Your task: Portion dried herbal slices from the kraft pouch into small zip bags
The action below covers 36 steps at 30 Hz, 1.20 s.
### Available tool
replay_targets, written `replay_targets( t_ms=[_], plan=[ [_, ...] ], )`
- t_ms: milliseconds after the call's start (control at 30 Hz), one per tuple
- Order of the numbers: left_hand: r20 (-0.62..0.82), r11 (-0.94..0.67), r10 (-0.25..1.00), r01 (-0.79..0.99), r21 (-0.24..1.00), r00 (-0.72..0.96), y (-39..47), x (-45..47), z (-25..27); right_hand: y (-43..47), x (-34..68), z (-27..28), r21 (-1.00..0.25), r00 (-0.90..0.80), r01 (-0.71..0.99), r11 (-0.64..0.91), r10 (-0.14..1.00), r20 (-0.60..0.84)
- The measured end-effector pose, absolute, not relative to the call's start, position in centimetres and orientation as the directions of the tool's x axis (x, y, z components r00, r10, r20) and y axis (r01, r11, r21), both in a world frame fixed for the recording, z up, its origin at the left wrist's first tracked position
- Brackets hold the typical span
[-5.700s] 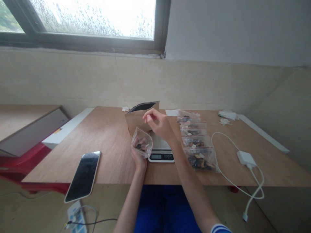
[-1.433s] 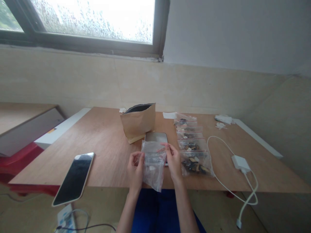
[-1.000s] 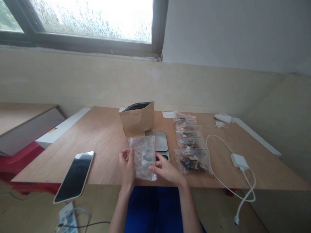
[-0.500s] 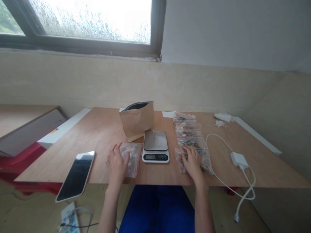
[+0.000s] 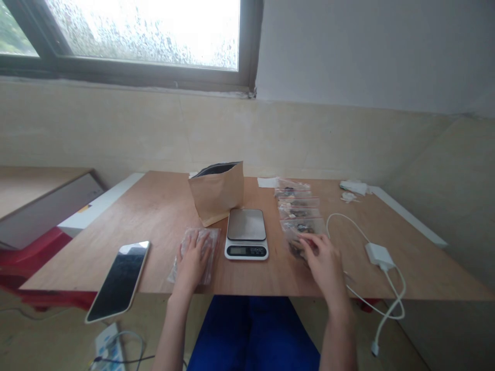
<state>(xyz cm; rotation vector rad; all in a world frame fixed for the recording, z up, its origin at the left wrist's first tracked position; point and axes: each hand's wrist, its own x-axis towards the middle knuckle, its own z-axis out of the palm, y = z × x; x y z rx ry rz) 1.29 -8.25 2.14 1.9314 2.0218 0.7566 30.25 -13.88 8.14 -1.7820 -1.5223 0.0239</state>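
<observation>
Since earlier frame, our left hand settles flat on clear bag, lower centre-left, fingers spread open. Our right hand shifts rightward, lower right of centre, fingertips drawn together at bag of dark pieces; we cannot tell if gripping. Scale sits mid-frame, between hands; brown pouch stands upright above-left.

Scale btwn phone & bag row; pouch behind-L.
</observation>
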Motion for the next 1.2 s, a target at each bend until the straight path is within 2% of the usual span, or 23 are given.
replay_targets(
  t_ms=[100, 200, 267, 333, 400, 500, 700, 867, 1200],
  plan=[
    [0.275, -0.157, 0.957, 0.625, 0.764, -0.095, -9.4, 3.4, 4.6, -14.5, 29.0, 10.1, -0.653, 0.328, 0.755, 0.051, 0.834, 0.445],
    [0.181, -0.199, 0.979, 0.267, 0.943, 0.092, -11.4, 6.7, 7.0, -14.4, 26.7, 10.9, -0.776, 0.411, 0.623, 0.094, 0.805, 0.428],
    [0.126, -0.169, 0.949, 0.127, 0.977, 0.29, -12.7, 8.9, 7.9, -14.0, 25.0, 10.9, -0.88, 0.435, 0.458, 0.125, 0.832, 0.344],
    [0.079, -0.105, 0.908, 0.041, 0.994, 0.411, -13.6, 10.8, 8.1, -13.5, 23.3, 10.5, -0.948, 0.382, 0.291, 0.126, 0.894, 0.236],
    [0.01, -0.002, 0.93, -0.021, 1.0, 0.368, -13.9, 11.9, 8.0, -13.2, 22.1, 10.1, -0.974, 0.292, 0.188, 0.124, 0.94, 0.176],
    [-0.046, 0.07, 0.968, -0.09, 0.993, 0.248, -13.5, 12.2, 7.5, -12.8, 21.2, 9.5, -0.98, 0.168, 0.12, 0.158, 0.97, 0.177],
    [0.037, -0.027, 0.995, -0.117, 0.993, 0.092, -12.6, 10.8, 7.4, -12.9, 21.0, 9.1, -0.98, -0.025, 0.07, 0.188, 0.982, 0.187],
    [0.046, -0.041, 0.998, -0.089, 0.995, 0.049, -11.9, 10.3, 7.3, -13.2, 21.0, 9.4, -0.96, -0.003, 0.187, 0.209, 0.977, 0.212],
    [0.168, -0.224, 0.953, 0.213, 0.951, 0.253, -11.1, 9.0, 7.9, -13.2, 20.8, 9.3, -0.894, -0.012, 0.407, 0.189, 0.979, 0.201]
  ],
)
